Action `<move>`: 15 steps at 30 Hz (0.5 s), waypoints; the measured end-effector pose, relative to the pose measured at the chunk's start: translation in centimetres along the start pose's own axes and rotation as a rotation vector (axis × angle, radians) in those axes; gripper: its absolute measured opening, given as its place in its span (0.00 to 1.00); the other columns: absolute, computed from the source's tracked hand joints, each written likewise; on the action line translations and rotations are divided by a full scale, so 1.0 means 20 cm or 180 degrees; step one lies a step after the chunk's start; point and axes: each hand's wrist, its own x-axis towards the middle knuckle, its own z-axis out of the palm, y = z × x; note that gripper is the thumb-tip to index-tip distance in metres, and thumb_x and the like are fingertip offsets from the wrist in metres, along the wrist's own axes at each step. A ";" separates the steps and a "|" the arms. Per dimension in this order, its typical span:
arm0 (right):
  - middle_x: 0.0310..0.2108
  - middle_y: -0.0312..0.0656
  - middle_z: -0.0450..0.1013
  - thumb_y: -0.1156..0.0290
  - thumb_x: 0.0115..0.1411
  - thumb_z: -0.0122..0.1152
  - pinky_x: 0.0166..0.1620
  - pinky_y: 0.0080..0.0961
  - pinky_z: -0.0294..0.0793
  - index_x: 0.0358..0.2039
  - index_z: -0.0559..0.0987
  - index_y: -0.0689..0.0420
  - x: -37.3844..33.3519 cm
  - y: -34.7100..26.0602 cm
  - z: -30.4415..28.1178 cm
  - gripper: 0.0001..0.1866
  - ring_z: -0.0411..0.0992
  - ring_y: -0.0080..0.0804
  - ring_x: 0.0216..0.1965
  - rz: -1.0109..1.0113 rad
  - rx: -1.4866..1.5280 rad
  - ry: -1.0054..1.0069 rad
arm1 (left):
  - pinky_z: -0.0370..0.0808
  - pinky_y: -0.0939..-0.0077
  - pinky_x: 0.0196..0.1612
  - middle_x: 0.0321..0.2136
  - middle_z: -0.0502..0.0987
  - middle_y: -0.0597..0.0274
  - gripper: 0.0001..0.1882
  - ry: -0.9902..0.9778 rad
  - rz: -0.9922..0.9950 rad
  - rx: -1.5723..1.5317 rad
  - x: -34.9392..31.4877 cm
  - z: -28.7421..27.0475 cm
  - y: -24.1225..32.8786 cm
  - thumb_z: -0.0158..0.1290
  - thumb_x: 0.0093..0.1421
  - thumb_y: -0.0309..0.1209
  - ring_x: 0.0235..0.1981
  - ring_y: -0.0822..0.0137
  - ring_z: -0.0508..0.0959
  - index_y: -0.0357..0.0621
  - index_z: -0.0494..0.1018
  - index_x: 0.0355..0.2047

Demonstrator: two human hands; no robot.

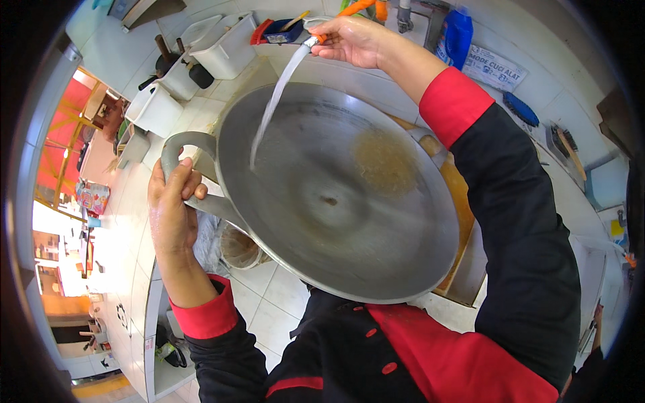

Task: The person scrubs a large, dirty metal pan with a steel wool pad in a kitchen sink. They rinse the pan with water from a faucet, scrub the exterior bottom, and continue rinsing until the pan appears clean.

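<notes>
A large grey metal wok (295, 235) is tilted in front of me, its inside facing up. My left hand (176, 208) is closed around its loop handle (190, 139) on the left side. Above the wok's far rim, my right hand (349, 41) grips the end of an orange hose (357, 7). A stream of water (274, 101) runs from it onto the left part of the wok's inner wall. Toward the right, a brownish patch (384, 161) shows on the metal, and a small brown spot (328, 201) lies near the middle.
White plastic bins (225, 50) with utensils line the back left counter. A dark blue tray (282, 31) is beside them. At the back right are a blue bottle (455, 37), a blue brush (521, 109) and a wooden-handled brush (570, 151). A bucket (238, 248) stands below the wok's handle.
</notes>
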 end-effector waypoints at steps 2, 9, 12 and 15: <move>0.28 0.45 0.72 0.73 0.57 0.56 0.29 0.14 0.81 0.33 0.72 0.65 -0.05 -0.03 -0.01 0.08 0.77 0.30 0.31 0.0113 -0.0016 -0.0160 | 0.62 0.85 0.24 0.18 0.57 0.74 0.14 -0.0042 0.0005 0.0024 0.01 -0.02 -0.01 0.49 0.58 0.27 0.19 0.82 0.58 0.35 0.63 0.42; 0.28 0.44 0.74 0.73 0.57 0.55 0.30 0.09 0.80 0.32 0.73 0.64 -0.13 -0.08 -0.09 0.07 0.77 0.25 0.28 0.0442 -0.0503 -0.0508 | 0.61 0.86 0.23 0.20 0.58 0.74 0.10 -0.0057 0.0041 0.0021 0.00 -0.01 0.00 0.47 0.60 0.26 0.18 0.83 0.57 0.36 0.65 0.41; 0.25 0.44 0.74 0.69 0.54 0.56 0.23 0.17 0.78 0.28 0.75 0.62 -0.08 -0.05 -0.17 0.08 0.76 0.27 0.23 0.0496 -0.0706 -0.0411 | 0.61 0.87 0.23 0.21 0.59 0.74 0.09 -0.0109 0.0016 -0.0058 0.01 -0.02 0.00 0.46 0.60 0.25 0.18 0.83 0.57 0.37 0.64 0.41; 0.19 0.44 0.73 0.64 0.52 0.53 0.21 0.25 0.71 0.21 0.76 0.60 -0.06 -0.07 -0.25 0.12 0.71 0.33 0.17 0.1054 -0.0898 -0.0480 | 0.61 0.87 0.23 0.21 0.59 0.73 0.10 -0.0048 -0.0026 -0.0095 0.02 -0.03 -0.02 0.45 0.60 0.24 0.18 0.84 0.57 0.37 0.63 0.42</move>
